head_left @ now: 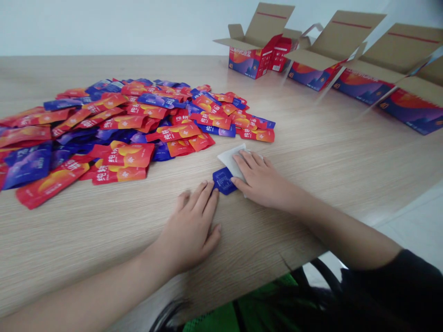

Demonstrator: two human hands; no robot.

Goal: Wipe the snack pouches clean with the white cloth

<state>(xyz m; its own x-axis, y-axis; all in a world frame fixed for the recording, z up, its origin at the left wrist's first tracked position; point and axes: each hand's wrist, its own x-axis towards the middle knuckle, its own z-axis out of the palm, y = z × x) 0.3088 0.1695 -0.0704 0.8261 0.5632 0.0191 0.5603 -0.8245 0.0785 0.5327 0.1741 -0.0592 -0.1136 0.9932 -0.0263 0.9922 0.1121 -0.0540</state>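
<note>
A blue sachet (224,180) with small white print lies flat on the wooden table, partly covered. Over its right part is a folded white cloth or wipe (231,160), with my right hand (261,180) holding it down, fingers over the cloth and thumb against the sachet. My left hand (194,221) rests palm down on the table, fingers stretched out, the fingertips touching the sachet's left end. Just beyond both hands spreads a large heap of red and blue sachets (138,115); single red ones (119,174) lie at its near edge.
Several printed cartons with raised flaps stand in a row at the back right, from one near the wall (244,61) to one by the right table edge (411,110). A green chair seat (221,318) shows below the table's (277,240) front edge.
</note>
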